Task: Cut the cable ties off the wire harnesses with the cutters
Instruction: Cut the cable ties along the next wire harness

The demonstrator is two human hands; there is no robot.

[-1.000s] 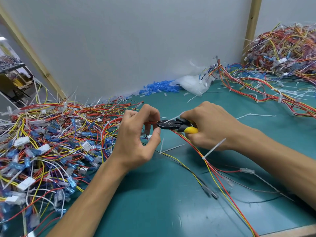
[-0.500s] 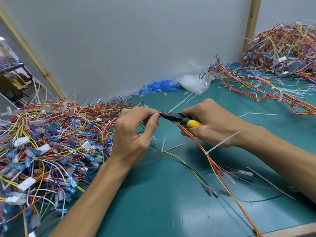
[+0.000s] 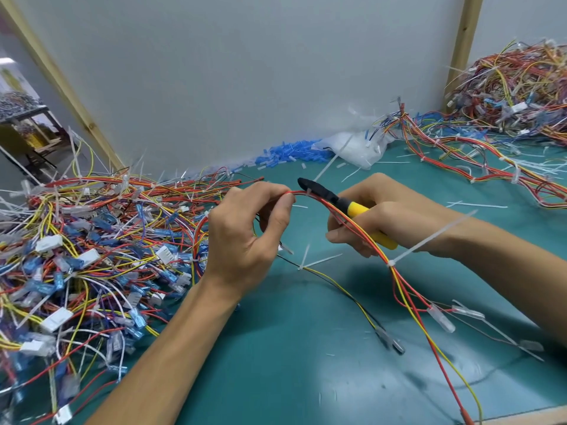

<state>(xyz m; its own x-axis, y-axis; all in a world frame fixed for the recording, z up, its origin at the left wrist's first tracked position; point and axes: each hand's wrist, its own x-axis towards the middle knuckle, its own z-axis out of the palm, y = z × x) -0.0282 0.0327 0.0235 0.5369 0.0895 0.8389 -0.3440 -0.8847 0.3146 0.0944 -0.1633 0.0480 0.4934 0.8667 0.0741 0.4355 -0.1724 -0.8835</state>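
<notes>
Now, the left hand [image 3: 245, 231] pinches the wire harness [image 3: 356, 224] in a thin red-and-yellow arc above the green mat [image 3: 306, 363], while the right hand [image 3: 386, 216] grips the yellow-handled cutters [image 3: 325, 193], black nose against a white cable tie [image 3: 308, 191]. Stiff snipped nylon strips [image 3: 478, 205] litter the mat; a second tie [image 3: 429, 237] downstream and the tangled piles [image 3: 92, 240] look untouched, so plenty left.

Head-worn, single wide-angle view; looks forward and down from close above the green table [image 3: 291, 378], facing the grey wall [image 3: 245, 72] behind it.
</notes>
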